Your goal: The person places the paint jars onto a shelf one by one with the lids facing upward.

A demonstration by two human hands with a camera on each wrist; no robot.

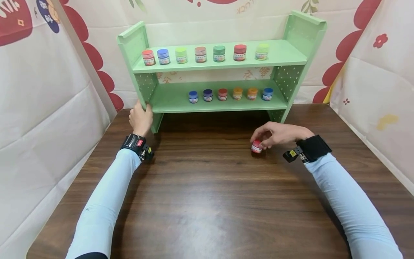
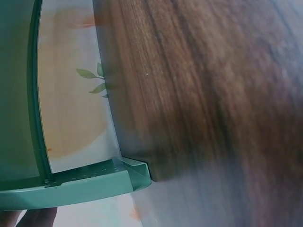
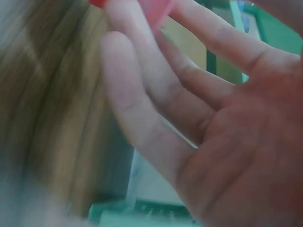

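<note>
My left hand (image 1: pixel 141 120) grips the lower left side panel of a light green two-tier shelf (image 1: pixel 171 93); in the left wrist view only a bit of the fingers (image 2: pixel 40 217) shows below the green panel. Out in front of the shelf's right side, my right hand (image 1: pixel 279 133) pinches a small red-lidded paint jar (image 1: pixel 256 147) with a white label, low over the table. Part of the red jar (image 3: pixel 158 12) appears between the fingers at the top of the right wrist view.
On the upper board stands a row of several larger jars, among them a dark green jar (image 1: pixel 219 54). Several smaller ones line the lower board, including a red jar (image 1: pixel 222 94). Brown wooden table (image 1: pixel 200 194) lies below; printed white cloth (image 1: pixel 42 108) hangs around it.
</note>
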